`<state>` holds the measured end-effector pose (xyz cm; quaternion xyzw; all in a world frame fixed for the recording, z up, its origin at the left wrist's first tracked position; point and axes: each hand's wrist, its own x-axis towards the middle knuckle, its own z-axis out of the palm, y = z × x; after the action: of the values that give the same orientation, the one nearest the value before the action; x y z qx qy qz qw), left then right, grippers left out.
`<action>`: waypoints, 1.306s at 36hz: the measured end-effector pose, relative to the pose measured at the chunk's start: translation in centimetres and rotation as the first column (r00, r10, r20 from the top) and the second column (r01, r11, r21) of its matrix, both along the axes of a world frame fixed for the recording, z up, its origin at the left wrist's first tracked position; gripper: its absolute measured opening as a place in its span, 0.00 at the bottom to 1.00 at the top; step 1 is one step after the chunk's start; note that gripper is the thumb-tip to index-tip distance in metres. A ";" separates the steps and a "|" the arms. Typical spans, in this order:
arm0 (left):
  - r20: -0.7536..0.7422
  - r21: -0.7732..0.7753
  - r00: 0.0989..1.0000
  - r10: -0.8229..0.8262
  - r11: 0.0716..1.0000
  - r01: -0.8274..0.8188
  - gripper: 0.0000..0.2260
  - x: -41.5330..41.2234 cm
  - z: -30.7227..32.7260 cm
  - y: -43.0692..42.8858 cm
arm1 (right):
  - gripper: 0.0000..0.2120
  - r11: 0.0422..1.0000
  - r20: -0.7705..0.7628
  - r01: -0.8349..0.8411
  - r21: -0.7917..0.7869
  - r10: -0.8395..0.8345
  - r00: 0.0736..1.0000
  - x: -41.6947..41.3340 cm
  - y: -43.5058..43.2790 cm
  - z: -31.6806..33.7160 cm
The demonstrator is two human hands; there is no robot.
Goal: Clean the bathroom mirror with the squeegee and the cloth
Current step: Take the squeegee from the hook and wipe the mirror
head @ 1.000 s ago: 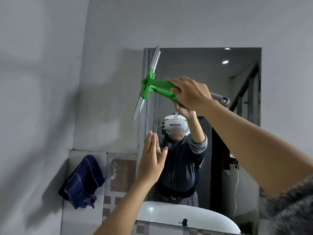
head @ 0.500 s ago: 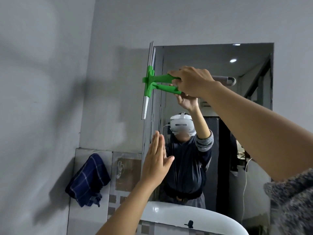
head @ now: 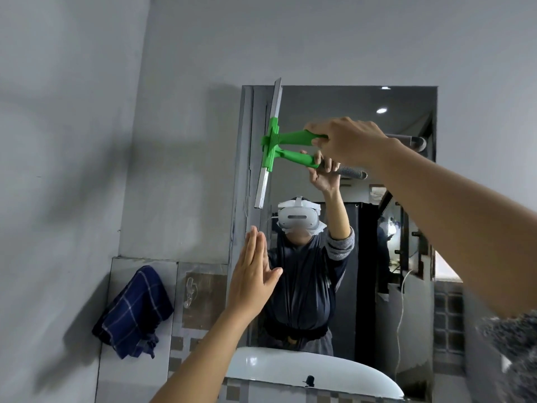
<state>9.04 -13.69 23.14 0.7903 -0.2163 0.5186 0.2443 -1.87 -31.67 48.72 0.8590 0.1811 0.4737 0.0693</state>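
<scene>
A frameless rectangular mirror (head: 401,175) hangs on the grey wall. My right hand (head: 348,141) grips the green handle of the squeegee (head: 273,141), whose metal blade stands nearly upright against the glass near the mirror's left edge, at the top. My left hand (head: 252,277) is open, fingers together and pointing up, held flat at the mirror's lower left edge; whether it touches the glass I cannot tell. A dark blue checked cloth (head: 136,312) hangs on the tiled wall at the lower left, apart from both hands.
A white washbasin (head: 290,370) sits below the mirror. A clear wall hook (head: 190,289) is on the tiles between cloth and mirror. The mirror reflects a person, a doorway and ceiling lights. Grey walls meet in a corner on the left.
The squeegee has shifted right, from overhanging the mirror's left edge onto the glass, and its blade has straightened toward upright. My left hand has stayed raised and open.
</scene>
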 end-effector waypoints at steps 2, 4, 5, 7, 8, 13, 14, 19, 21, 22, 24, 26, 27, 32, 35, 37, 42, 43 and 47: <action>0.002 0.000 1.000 0.000 1.000 0.000 0.38 0.0 0.0 0.0 | 0.17 0.999 -0.011 0.029 0.017 -0.029 1.000 -0.6 -1.1 -0.3; 0.010 0.001 1.000 -0.001 1.000 0.001 0.38 0.1 0.0 0.1 | 0.18 0.998 -0.021 0.057 0.039 -0.056 0.998 -1.0 -2.1 -0.6; 0.015 0.002 1.000 0.000 1.000 0.000 0.38 0.1 0.0 0.1 | 0.18 0.996 -0.028 0.071 0.052 -0.070 0.997 -1.1 -2.7 -0.7; 0.018 0.000 1.000 0.001 1.000 -0.001 0.39 0.1 -0.1 0.1 | 0.19 0.992 -0.039 0.095 0.079 -0.093 0.995 -1.1 -3.9 -0.9; 0.021 -0.003 1.000 0.000 1.000 0.000 0.39 0.2 -0.1 0.0 | 0.19 0.990 -0.043 0.103 0.096 -0.099 0.994 -1.1 -4.5 -0.9; 0.028 -0.005 1.000 -0.003 1.000 0.003 0.39 0.3 -0.1 0.1 | 0.19 0.979 -0.064 0.114 0.170 -0.105 0.992 -2.0 -6.9 -1.9; 0.030 -0.005 1.000 0.002 1.000 -0.002 0.39 0.3 0.0 0.1 | 0.19 0.976 -0.064 0.115 0.187 -0.104 0.992 -2.2 -7.3 -2.2; 0.015 -0.005 1.000 0.007 1.000 -0.007 0.39 0.1 0.1 0.0 | 0.20 0.960 -0.084 0.120 0.252 -0.101 0.991 -2.3 -9.2 -3.3; 0.007 -0.006 1.000 0.012 1.000 -0.012 0.39 0.0 0.1 0.0 | 0.20 0.953 -0.091 0.123 0.276 -0.102 0.991 -2.1 -9.8 -3.7; 0.006 -0.005 1.000 0.014 1.000 -0.014 0.39 0.1 0.1 0.0 | 0.20 0.949 -0.092 0.124 0.290 -0.102 0.991 -1.9 -10.2 -3.9; 0.001 -0.006 1.000 0.019 1.000 -0.019 0.40 0.2 0.0 0.1 | 0.20 0.941 -0.087 0.117 0.318 -0.094 0.992 -1.7 -10.6 -4.4; 0.007 -0.004 1.000 0.022 1.000 -0.022 0.40 0.3 0.1 0.1 | 0.20 0.933 -0.081 0.103 0.345 -0.080 0.994 -1.6 -11.0 -4.9; 0.010 -0.003 1.000 0.022 1.000 -0.022 0.40 0.3 0.1 0.1 | 0.19 0.929 -0.079 0.096 0.356 -0.073 0.994 -1.6 -11.2 -5.2; 0.006 -0.001 1.000 0.027 1.000 -0.027 0.41 0.2 0.1 0.0 | 0.19 0.905 -0.078 0.095 0.415 -0.069 0.995 -1.4 -11.9 -6.7; 0.007 0.002 1.000 0.028 1.000 -0.028 0.41 0.2 0.1 0.0 | 0.18 0.887 -0.078 0.080 0.456 -0.050 0.996 -1.1 -12.2 -7.5; 0.004 0.006 1.000 0.023 1.000 -0.023 0.41 0.1 0.1 0.0 | 0.17 0.880 -0.064 0.061 0.471 -0.035 0.997 -1.1 -12.2 -8.1; 0.001 0.000 1.000 0.013 1.000 -0.013 0.42 0.0 0.2 -0.1 | 0.13 0.861 -0.041 0.015 0.509 0.006 0.999 -0.9 -12.3 -9.6; -0.002 -0.001 1.000 0.012 1.000 -0.012 0.42 -0.1 0.2 -0.1 | 0.12 0.854 -0.038 0.010 0.520 0.012 0.999 -0.9 -12.4 -9.8; -0.015 -0.012 1.000 0.003 1.000 -0.003 0.41 -0.2 0.2 -0.1 | 0.12 0.827 -0.021 -0.016 0.562 0.034 0.999 -0.5 -12.4 -10.9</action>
<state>8.85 -13.82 23.30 0.7930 -0.2100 0.5145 0.2498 -2.38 -44.08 37.78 0.8461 0.0462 0.4939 -0.1951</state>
